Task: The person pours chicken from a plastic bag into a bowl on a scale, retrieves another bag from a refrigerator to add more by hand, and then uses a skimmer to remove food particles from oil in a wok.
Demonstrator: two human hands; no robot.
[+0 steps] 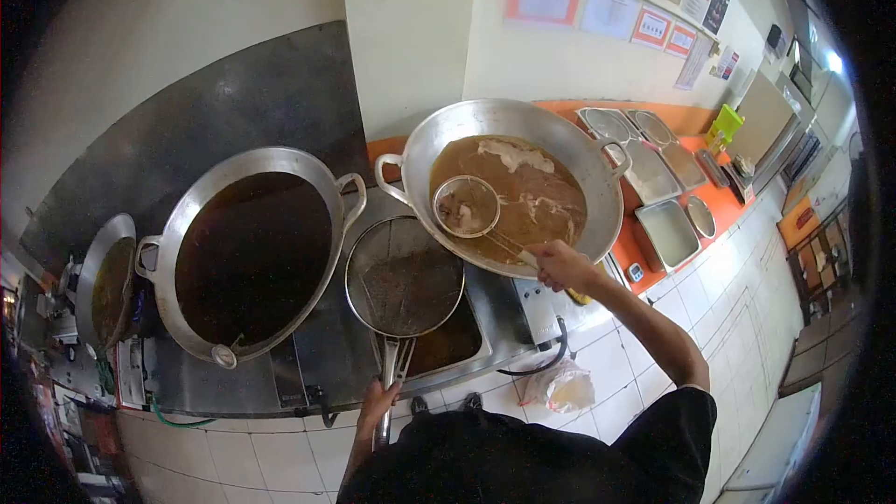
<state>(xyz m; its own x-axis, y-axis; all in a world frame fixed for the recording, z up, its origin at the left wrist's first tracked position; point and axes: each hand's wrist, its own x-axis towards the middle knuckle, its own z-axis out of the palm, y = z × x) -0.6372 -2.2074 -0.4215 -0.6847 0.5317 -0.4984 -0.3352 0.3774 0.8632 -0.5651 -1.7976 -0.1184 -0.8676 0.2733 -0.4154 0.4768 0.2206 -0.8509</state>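
My right hand (563, 266) is closed round the handle of a small round strainer (467, 207). The strainer's bowl is over the brown liquid in a large two-handled wok (602, 205), with some pale bits in its mesh. Pale foam or scraps (518, 155) float in that liquid. My left hand (378, 401) grips the handle of a large round mesh skimmer (404, 280). This skimmer lies level above a rectangular metal pan (448, 341) of dark liquid, which it partly covers.
A second wok (313, 177) of dark oil stands left, with a thermometer (224, 356) at its rim. Further left is another wok (93, 243). Steel trays (667, 233) sit on the orange counter (644, 247) at right. A plastic bag (560, 386) is on the tiled floor.
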